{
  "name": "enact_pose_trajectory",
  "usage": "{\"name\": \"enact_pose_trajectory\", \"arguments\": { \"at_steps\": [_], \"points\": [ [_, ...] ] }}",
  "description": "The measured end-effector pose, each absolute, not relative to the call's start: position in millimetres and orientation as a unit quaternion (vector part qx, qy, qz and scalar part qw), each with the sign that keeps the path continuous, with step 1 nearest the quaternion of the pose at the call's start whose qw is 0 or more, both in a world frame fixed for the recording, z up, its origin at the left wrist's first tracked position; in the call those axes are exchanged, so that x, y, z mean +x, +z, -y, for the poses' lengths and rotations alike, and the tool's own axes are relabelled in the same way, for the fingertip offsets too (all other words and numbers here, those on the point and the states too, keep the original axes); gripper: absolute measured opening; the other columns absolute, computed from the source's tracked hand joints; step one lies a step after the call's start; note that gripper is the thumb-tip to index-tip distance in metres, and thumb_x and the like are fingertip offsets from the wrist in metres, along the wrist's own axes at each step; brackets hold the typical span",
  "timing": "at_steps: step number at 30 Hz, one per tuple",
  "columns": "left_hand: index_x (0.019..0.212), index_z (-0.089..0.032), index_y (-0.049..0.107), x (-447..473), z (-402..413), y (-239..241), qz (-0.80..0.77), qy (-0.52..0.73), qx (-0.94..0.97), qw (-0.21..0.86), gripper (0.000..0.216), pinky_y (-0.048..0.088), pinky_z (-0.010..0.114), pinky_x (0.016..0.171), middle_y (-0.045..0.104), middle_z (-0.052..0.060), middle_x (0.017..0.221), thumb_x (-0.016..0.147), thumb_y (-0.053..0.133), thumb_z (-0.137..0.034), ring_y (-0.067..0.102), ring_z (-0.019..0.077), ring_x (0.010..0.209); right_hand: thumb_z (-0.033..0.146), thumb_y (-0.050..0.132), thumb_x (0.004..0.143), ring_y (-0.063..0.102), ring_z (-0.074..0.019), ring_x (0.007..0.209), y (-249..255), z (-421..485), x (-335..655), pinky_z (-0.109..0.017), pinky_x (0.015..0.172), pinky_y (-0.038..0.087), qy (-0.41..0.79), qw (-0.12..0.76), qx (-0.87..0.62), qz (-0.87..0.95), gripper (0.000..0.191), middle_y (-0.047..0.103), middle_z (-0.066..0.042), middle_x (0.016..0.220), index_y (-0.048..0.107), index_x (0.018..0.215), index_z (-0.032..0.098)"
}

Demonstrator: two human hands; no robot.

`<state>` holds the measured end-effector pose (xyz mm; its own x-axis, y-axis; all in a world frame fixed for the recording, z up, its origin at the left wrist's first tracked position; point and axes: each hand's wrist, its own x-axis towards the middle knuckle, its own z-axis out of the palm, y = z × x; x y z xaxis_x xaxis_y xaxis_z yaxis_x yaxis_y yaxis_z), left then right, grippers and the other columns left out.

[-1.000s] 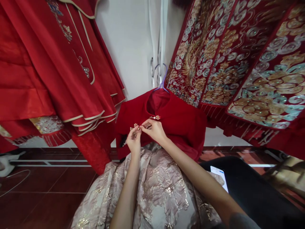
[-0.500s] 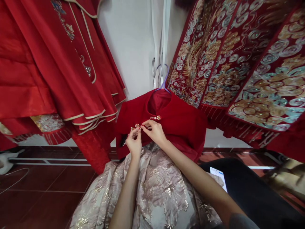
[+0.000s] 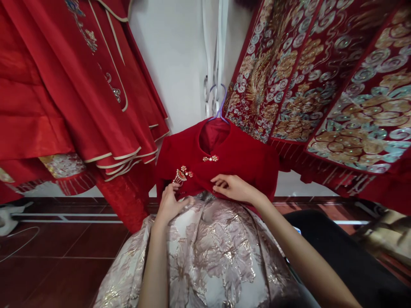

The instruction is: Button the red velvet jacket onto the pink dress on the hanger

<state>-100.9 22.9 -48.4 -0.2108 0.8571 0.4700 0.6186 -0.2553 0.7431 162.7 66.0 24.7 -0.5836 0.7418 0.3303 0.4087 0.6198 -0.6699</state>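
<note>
A red short-sleeved jacket [image 3: 250, 158] hangs on a purple hanger [image 3: 219, 112]. At its collar is a gold, pearl-like fastener [image 3: 210, 158]. A fan-shaped brooch with dangling strands [image 3: 181, 175] sits on its left-hand front, flower-shaped pieces beside it. My left hand [image 3: 169, 205] is just below the brooch at the jacket's lower edge, thumb and fingers apart. Over the lower front lies my right hand [image 3: 234, 187], fingers loosely bent and apart, seemingly touching the cloth. Neither hand shows anything held. A pale floral brocade skirt [image 3: 221, 252] spreads beneath both forearms.
Red garments with cream piping [image 3: 128, 141] hang at the left. Heavily embroidered red garments [image 3: 321, 98] with fringes hang at the right. Behind are a white wall [image 3: 170, 55] and white metal rack [image 3: 221, 42]. A black seat [image 3: 340, 252] stands at lower right, a phone partly hidden there.
Both hands have come away from the brooch and flower fastener and moved down and apart, left hand leftward, right hand rightward. The brooch now shows fully.
</note>
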Motion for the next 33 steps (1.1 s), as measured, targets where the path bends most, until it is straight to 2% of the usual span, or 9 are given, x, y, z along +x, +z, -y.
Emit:
{"name": "enact_pose_trajectory", "arguments": {
  "at_steps": [4,7,9,12,15,20,24,28,33],
  "points": [
    [0.100,-0.021,0.055,-103.1,-8.2,-52.5,-0.627,0.425,0.650,0.060,0.039,0.047,0.036,0.077,0.057,0.003,0.092,0.067,0.071,-0.033,0.057,0.0205,0.082,0.028,0.059,0.084,0.063,-0.0150,0.074,-1.0,-45.5,184.4,-0.029,0.070,0.050,0.286,0.309,-0.371,0.828,0.030,0.070,-0.006,0.095,0.063,0.112,0.019],
    [0.106,-0.021,0.054,-89.0,-1.6,-45.6,-0.628,0.465,0.621,-0.055,0.042,0.045,0.040,0.087,0.055,0.007,0.102,0.068,0.070,-0.027,0.054,0.0250,0.097,0.036,0.061,0.083,0.058,-0.0131,0.066,-9.1,-36.7,174.8,-0.025,0.062,0.046,0.281,0.334,-0.388,0.812,0.035,0.067,-0.003,0.085,0.060,0.114,0.019],
    [0.102,-0.021,0.057,-81.3,1.0,-44.0,-0.611,0.473,0.628,-0.088,0.033,0.043,0.041,0.091,0.055,0.009,0.105,0.072,0.068,-0.029,0.053,0.0264,0.101,0.040,0.064,0.081,0.057,-0.0129,0.064,-9.7,-32.9,164.2,-0.024,0.059,0.043,0.254,0.349,-0.396,0.811,0.030,0.065,-0.001,0.079,0.064,0.105,0.021],
    [0.092,-0.023,0.061,-78.4,3.2,-48.6,-0.604,0.442,0.662,-0.033,0.016,0.045,0.037,0.085,0.059,0.006,0.096,0.080,0.060,-0.034,0.058,0.0246,0.093,0.038,0.063,0.081,0.057,-0.0134,0.064,-8.1,-29.0,153.4,-0.023,0.057,0.039,0.216,0.371,-0.412,0.804,0.019,0.065,0.001,0.076,0.064,0.092,0.022],
    [0.089,-0.024,0.063,-78.7,8.0,-45.8,-0.628,0.439,0.643,-0.006,0.015,0.045,0.032,0.074,0.064,0.005,0.090,0.085,0.055,-0.036,0.061,0.0231,0.083,0.036,0.062,0.083,0.058,-0.0142,0.065,-2.9,-28.7,154.5,-0.024,0.060,0.041,0.218,0.405,-0.412,0.787,0.016,0.065,0.001,0.076,0.064,0.091,0.023],
    [0.081,-0.023,0.063,-68.7,27.8,4.5,-0.603,0.566,0.562,-0.023,0.020,0.044,0.026,0.062,0.064,0.000,0.070,0.090,0.049,-0.035,0.058,0.0157,0.061,0.041,0.060,0.084,0.061,-0.0155,0.069,15.6,-32.8,172.1,-0.025,0.062,0.046,0.303,0.480,-0.403,0.718,0.023,0.068,-0.002,0.079,0.065,0.091,0.020],
    [0.083,-0.023,0.063,-70.1,30.0,21.3,-0.572,0.526,0.628,-0.044,0.015,0.046,0.030,0.078,0.066,0.003,0.083,0.087,0.053,-0.034,0.062,0.0190,0.082,0.041,0.057,0.086,0.064,-0.0172,0.076,26.8,-29.9,180.0,-0.028,0.071,0.049,0.344,0.467,-0.383,0.719,0.024,0.071,-0.004,0.084,0.067,0.092,0.020],
    [0.095,-0.019,0.058,-81.4,18.4,-25.4,-0.669,0.389,0.633,0.021,0.031,0.047,0.037,0.076,0.065,0.010,0.093,0.068,0.069,-0.030,0.063,0.0268,0.087,0.040,0.054,0.088,0.063,-0.0162,0.072,31.7,-24.3,181.7,-0.028,0.069,0.048,0.320,0.453,-0.390,0.736,0.022,0.070,-0.002,0.079,0.066,0.089,0.021],
    [0.094,-0.020,0.052,-85.6,11.6,-69.7,-0.719,0.263,0.635,0.103,0.029,0.041,0.045,0.086,0.067,0.010,0.094,0.072,0.062,-0.035,0.061,0.0311,0.095,0.038,0.053,0.089,0.065,-0.0165,0.074,31.0,-19.8,185.5,-0.028,0.070,0.048,0.343,0.372,-0.381,0.773,0.021,0.070,-0.002,0.082,0.064,0.087,0.021]
  ]
}}
